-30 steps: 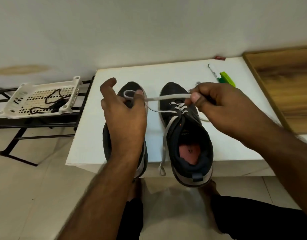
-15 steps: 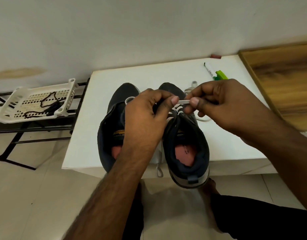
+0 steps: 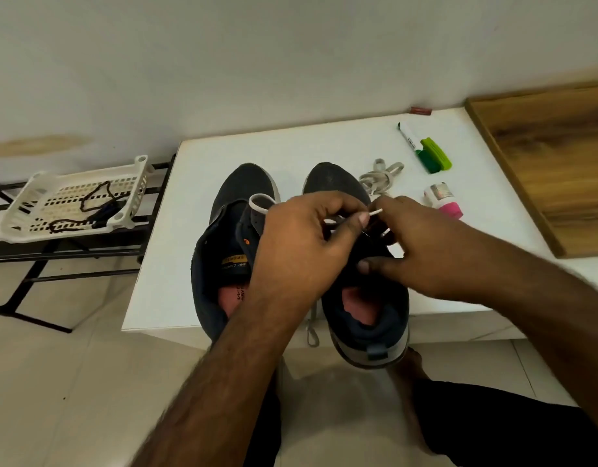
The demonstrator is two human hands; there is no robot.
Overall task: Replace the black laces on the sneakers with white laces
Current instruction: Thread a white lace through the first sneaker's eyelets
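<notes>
Near the white table's (image 3: 223, 153) front edge, the white lace (image 3: 375, 212) tip is pinched by the left hand (image 3: 301, 244) over the right sneaker (image 3: 365, 298), steadied by the right hand (image 3: 422, 251); a missed eyelet is risked if the grip slips.

Two sneakers stand side by side on the surface (image 3: 223, 156), heels toward the person: the left sneaker (image 3: 223, 237) beside the right sneaker (image 3: 368, 318). Behind the right one lies a bundled lace (image 3: 380, 178); right of it a marker (image 3: 408, 136) and a small bottle (image 3: 442, 200). Left of the surface, a basket (image 3: 38, 210) on a rack (image 3: 17, 284) holds a lace (image 3: 95, 197).
</notes>
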